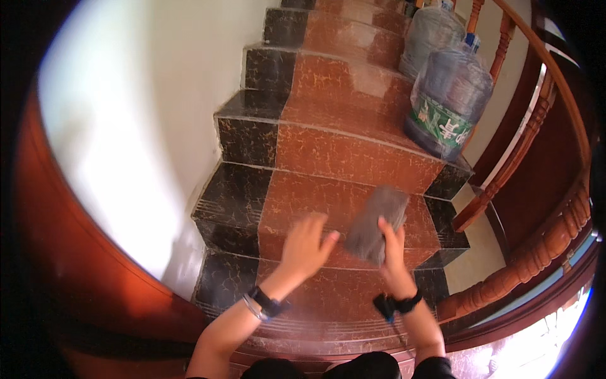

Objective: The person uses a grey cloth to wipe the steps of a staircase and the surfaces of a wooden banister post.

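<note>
My right hand grips a folded grey cloth by its right side, with the thumb laid over its face. Motion blurs the cloth, so its fabric cannot be made out. To the left, my left hand hangs in the air with the thumb apart from the fingers and nothing in it; it is blurred too. Both hands are above the lower steps of a staircase, whose stone treads are reddish brown in the middle and black at the sides.
Two large plastic water bottles, a nearer one with a green label and a farther one, stand on the right side of the steps. Wooden balusters and a handrail border the right. A white wall runs along the left.
</note>
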